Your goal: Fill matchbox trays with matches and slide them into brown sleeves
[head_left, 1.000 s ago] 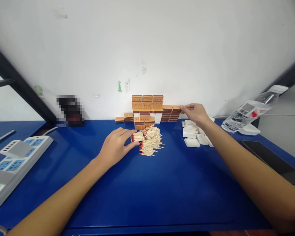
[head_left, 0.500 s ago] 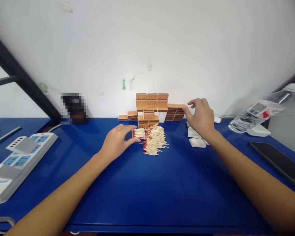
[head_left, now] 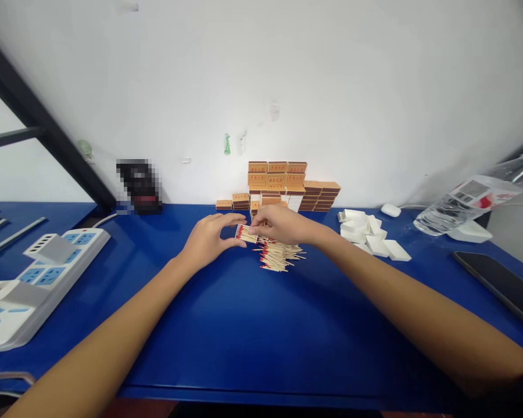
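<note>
My left hand [head_left: 207, 239] grips a small white matchbox tray [head_left: 239, 233] by its edges, between thumb and fingers. Red-headed matches [head_left: 247, 234] lie side by side in it. At the tray's right end, my right hand [head_left: 281, 223] has its thumb and fingers pinched together, touching the matches; what they hold, if anything, is hidden. Under and in front of that hand spreads a pile of loose matches [head_left: 279, 255]. Behind it, stacked matchboxes [head_left: 277, 180] stand against the wall, their lower front partly covered by my right hand.
Empty white trays [head_left: 377, 244] lie heaped at right. Beyond them are a white case [head_left: 390, 210], a tilted water bottle [head_left: 466, 197] and a black phone [head_left: 499, 284]. A power strip [head_left: 47, 278] lies at left on the blue table [head_left: 261, 342].
My right hand has come left from beside the matchbox stack to the tray, and its fingers have closed. My left hand still holds the tray. The view has shifted slightly.
</note>
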A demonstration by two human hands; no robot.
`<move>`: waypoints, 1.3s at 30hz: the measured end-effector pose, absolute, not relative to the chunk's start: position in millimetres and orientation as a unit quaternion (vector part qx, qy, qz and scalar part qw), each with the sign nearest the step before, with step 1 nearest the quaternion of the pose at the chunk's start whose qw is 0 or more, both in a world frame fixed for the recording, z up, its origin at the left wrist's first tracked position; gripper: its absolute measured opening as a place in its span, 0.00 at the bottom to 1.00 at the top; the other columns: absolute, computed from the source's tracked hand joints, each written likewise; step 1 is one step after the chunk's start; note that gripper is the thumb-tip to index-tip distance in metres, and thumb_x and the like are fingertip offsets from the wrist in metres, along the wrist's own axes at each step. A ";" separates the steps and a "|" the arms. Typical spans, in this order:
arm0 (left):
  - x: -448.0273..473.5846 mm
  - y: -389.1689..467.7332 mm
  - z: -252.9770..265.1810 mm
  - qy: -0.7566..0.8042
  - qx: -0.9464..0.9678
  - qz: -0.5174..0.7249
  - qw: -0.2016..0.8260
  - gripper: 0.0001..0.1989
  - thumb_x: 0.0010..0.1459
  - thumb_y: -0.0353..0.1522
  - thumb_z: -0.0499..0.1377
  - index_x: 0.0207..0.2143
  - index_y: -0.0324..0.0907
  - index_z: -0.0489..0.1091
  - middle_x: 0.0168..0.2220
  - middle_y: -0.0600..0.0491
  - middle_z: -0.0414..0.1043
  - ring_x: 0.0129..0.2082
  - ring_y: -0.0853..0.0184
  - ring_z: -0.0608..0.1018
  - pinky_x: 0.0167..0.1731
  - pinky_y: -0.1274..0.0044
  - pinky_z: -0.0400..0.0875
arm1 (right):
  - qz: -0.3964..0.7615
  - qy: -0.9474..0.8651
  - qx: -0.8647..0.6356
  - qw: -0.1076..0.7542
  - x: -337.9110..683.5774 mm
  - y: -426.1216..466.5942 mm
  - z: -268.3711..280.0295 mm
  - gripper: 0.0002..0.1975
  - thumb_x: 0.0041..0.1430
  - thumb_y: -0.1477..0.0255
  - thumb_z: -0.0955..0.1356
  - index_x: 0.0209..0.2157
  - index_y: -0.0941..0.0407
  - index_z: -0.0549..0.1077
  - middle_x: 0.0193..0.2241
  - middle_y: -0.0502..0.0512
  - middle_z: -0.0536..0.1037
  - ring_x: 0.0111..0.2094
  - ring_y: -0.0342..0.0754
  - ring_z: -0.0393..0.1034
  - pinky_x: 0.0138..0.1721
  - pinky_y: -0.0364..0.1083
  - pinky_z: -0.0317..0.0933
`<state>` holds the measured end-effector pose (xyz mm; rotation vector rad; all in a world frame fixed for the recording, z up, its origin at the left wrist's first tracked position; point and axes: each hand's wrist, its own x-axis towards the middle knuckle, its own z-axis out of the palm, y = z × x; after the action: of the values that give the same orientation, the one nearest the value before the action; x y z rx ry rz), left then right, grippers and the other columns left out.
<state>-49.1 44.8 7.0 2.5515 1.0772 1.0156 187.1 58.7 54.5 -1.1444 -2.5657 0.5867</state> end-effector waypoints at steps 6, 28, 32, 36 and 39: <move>-51.3 53.9 -1.1 0.398 0.847 0.325 0.138 0.25 0.53 0.39 0.75 0.52 0.43 0.77 0.44 0.50 0.82 0.41 0.60 0.82 0.44 0.68 0.75 | 0.203 -0.872 -0.426 0.128 186.9 66.6 50.1 0.14 0.65 0.64 0.69 0.29 0.57 0.80 0.27 0.53 0.81 0.26 0.44 0.67 0.28 0.46 0.54; -58.6 64.2 5.9 0.393 0.825 0.313 0.257 0.08 0.57 0.31 0.69 0.41 0.44 0.79 0.36 0.54 0.83 0.35 0.66 0.80 0.35 0.76 0.70 | 0.156 -0.866 -0.445 0.166 182.7 61.4 40.0 0.05 0.61 0.70 0.74 0.33 0.56 0.80 0.29 0.51 0.82 0.28 0.44 0.71 0.31 0.45 0.57; -59.7 62.7 13.6 0.390 0.828 0.310 0.256 0.06 0.57 0.32 0.69 0.38 0.44 0.80 0.35 0.55 0.82 0.33 0.67 0.79 0.35 0.75 0.69 | 0.126 -0.867 -0.447 0.180 182.6 53.2 37.0 0.04 0.62 0.70 0.74 0.36 0.56 0.81 0.31 0.52 0.83 0.31 0.45 0.73 0.33 0.44 0.58; -60.5 61.6 18.5 0.387 0.829 0.306 0.264 0.05 0.56 0.33 0.69 0.35 0.43 0.80 0.32 0.55 0.81 0.30 0.68 0.78 0.34 0.75 0.69 | 0.076 -0.872 -0.447 0.181 181.7 45.8 31.5 0.03 0.64 0.71 0.73 0.37 0.56 0.80 0.34 0.53 0.82 0.34 0.46 0.73 0.35 0.45 0.57; -61.5 61.6 21.3 0.387 0.826 0.309 0.269 0.06 0.56 0.34 0.69 0.35 0.42 0.80 0.31 0.54 0.81 0.30 0.67 0.78 0.33 0.75 0.70 | 0.029 -0.876 -0.445 0.183 180.6 40.2 27.4 0.04 0.67 0.71 0.71 0.39 0.56 0.79 0.37 0.56 0.81 0.36 0.48 0.72 0.35 0.46 0.56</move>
<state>-61.5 61.6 21.3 2.2265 1.0436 0.8342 180.6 40.2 27.4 -1.2551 -2.4719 0.0823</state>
